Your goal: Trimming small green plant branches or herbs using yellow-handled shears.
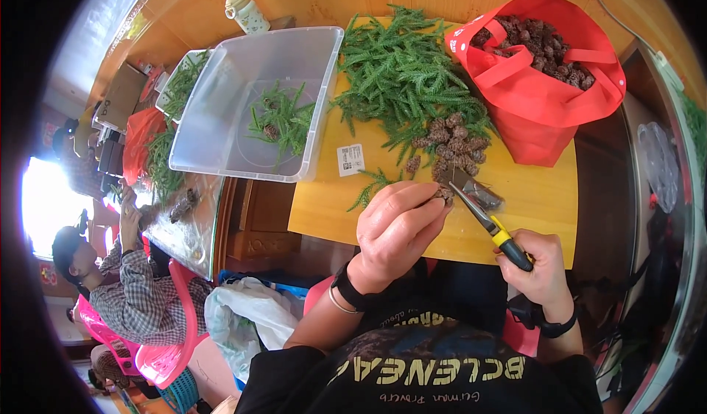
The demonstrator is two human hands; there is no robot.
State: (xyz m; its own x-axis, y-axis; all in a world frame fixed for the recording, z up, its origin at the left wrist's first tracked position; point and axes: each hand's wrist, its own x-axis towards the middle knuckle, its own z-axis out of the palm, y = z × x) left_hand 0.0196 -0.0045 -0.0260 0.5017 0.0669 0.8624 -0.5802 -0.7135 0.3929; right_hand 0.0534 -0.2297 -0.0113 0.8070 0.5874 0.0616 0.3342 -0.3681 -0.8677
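Note:
Between the fingertips of my left hand point(398, 226) is a brown pine cone point(444, 195), partly hidden by the fingers. My right hand point(541, 263) grips pliers point(501, 237) with yellow and black handles, their metal jaws pointing up and left beside the cone. Just beyond both hands lies a small heap of pine cones point(453, 145). A small clear bundle point(482, 193), possibly wires in plastic, rests behind the jaws. Green artificial pine sprigs point(401, 68) are piled on the yellow table point(346, 223), and one loose sprig point(372, 186) is left of my left hand.
A red bag point(530, 123) full of pine cones stands at the back right. A clear plastic bin point(221, 131) with a few sprigs is at the left, near a printed label point(350, 160). Behind it stands a bottle point(247, 11). A co-worker point(140, 289) sits far left.

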